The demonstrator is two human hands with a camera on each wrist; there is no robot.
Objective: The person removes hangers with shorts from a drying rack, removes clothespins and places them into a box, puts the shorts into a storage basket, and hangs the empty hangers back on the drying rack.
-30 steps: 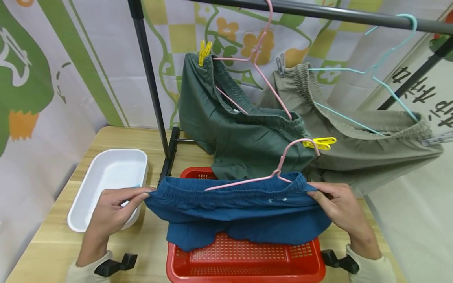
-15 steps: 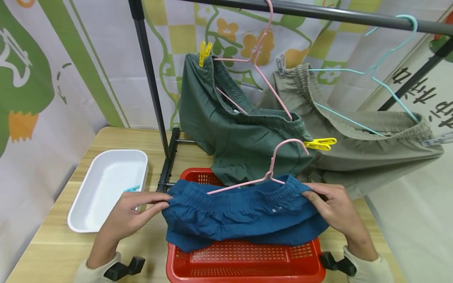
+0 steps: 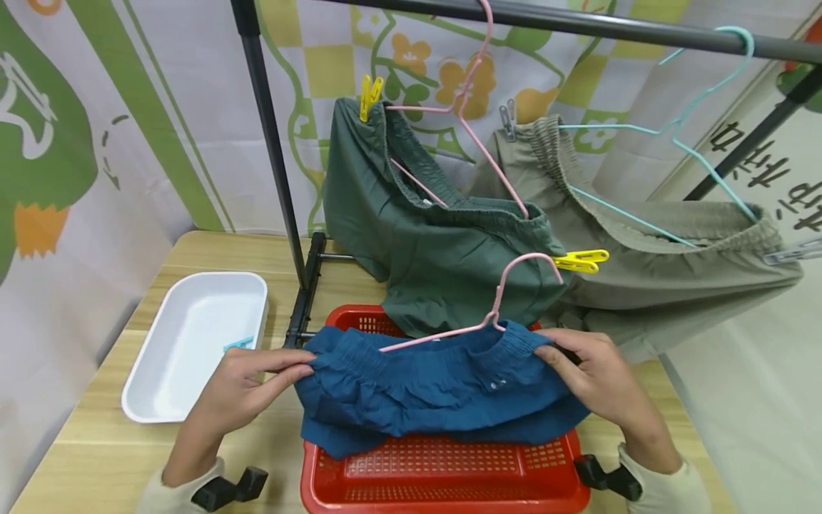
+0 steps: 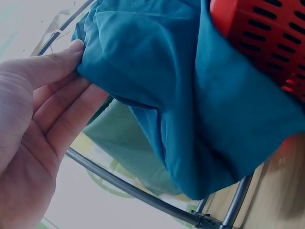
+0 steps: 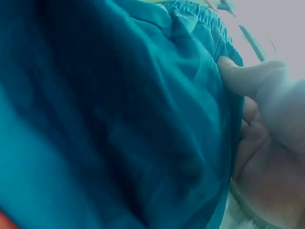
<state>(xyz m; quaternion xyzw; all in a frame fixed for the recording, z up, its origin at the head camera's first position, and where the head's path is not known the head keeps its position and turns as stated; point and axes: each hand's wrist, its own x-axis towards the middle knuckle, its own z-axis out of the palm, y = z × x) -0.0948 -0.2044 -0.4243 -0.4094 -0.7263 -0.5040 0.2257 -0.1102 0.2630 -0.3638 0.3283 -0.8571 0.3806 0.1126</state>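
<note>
Blue elastic-waist shorts [image 3: 443, 392] hang between my two hands, above a red basket [image 3: 443, 492]. My left hand [image 3: 247, 389] pinches the left end of the waistband between thumb and fingers; the left wrist view shows the thumb at the cloth's edge. At the other end, my right hand [image 3: 597, 375] pinches the waistband near two small white marks. A pink hanger [image 3: 497, 296] sits inside the waist opening, its hook standing up and tipped to the right. Its lower bar is mostly hidden by the cloth.
Behind, green shorts [image 3: 443, 250] hang from a black rack [image 3: 578, 25] on a pink hanger, with yellow clothespins [image 3: 581, 261]. Grey-beige shorts [image 3: 674, 264] hang farther right on a teal hanger [image 3: 681, 128]. A white tray [image 3: 193, 343] with a blue clothespin [image 3: 239, 343] stands left.
My left hand has moved right, and my right hand slightly left, so the waistband has gone from stretched taut to slack and gathered. The hanger's hook has shifted a little left.
</note>
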